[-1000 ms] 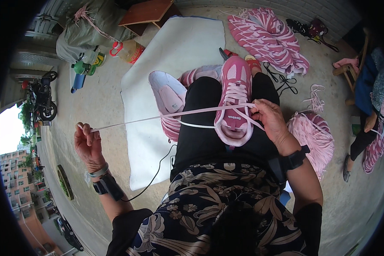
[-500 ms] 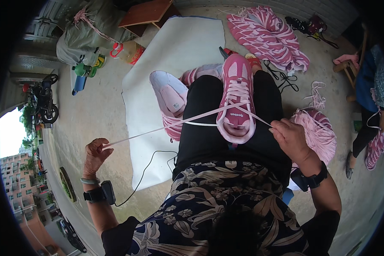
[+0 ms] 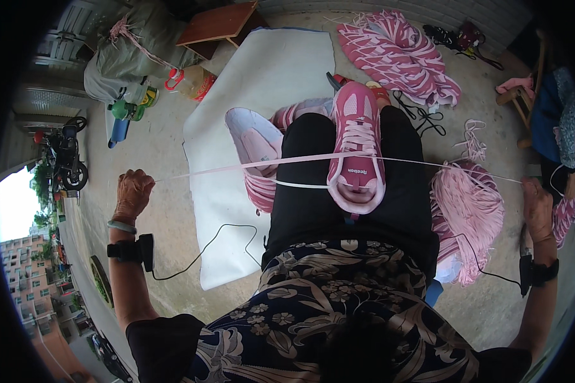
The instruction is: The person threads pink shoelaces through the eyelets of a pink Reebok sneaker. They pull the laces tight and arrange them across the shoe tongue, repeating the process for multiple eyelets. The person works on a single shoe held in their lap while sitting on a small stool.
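Observation:
A pink sneaker (image 3: pixel 356 153) lies across my thighs, its toe pointing away from me. Pale pink lacing runs up its front, and the two ends of the shoelace (image 3: pixel 281 158) stretch out sideways from the top of the lacing. My left hand (image 3: pixel 133 193), far out to the left, is closed around one end. Out at the far right, my right hand (image 3: pixel 538 207) pinches the other end. Both lengths are taut, nearly in one straight line. A white cord (image 3: pixel 300 185) also runs left from the shoe's collar.
Left of my knee are stacked pink shoe uppers (image 3: pixel 255 150) on a white sheet (image 3: pixel 220 191). A bundle of pink laces (image 3: pixel 469 210) lies by my right leg. More uppers (image 3: pixel 399 57) are heaped ahead. Another person (image 3: pixel 559 140) sits at the right edge.
My right hand has swung far out to the right, drawing its lace end straight. My left hand has moved slightly outward and up. The sneaker stays on my lap.

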A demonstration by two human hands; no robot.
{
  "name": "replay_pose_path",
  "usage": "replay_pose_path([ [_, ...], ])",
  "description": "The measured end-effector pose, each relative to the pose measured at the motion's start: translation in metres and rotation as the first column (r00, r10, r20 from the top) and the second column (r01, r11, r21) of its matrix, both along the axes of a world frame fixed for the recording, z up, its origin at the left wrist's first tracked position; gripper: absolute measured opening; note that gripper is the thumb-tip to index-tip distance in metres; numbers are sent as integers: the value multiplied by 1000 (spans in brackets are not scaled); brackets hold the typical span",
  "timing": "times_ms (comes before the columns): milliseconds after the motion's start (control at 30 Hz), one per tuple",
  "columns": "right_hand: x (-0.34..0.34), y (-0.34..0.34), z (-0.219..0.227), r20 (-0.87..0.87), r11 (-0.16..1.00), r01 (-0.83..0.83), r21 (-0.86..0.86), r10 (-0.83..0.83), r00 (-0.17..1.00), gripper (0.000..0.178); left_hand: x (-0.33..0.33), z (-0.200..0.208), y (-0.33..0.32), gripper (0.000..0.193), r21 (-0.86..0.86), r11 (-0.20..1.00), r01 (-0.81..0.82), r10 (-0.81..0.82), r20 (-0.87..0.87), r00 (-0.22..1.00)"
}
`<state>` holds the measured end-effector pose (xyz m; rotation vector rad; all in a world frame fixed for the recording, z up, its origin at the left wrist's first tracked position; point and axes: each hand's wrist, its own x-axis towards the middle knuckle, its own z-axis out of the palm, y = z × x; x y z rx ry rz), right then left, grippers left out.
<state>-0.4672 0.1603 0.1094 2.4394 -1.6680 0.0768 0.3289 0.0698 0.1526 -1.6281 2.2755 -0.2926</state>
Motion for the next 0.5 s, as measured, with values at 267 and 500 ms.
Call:
replay_pose_path([
  [267, -2, -86, -15, 727, 842, 458, 286, -502, 468, 16, -1, 21, -82, 27, -186, 906, -380, 234, -529, 816],
  [500, 183, -51, -98, 664, 669, -74, 740, -743, -84, 16, -194, -67, -25, 29, 878, 477, 36, 878, -478, 11],
])
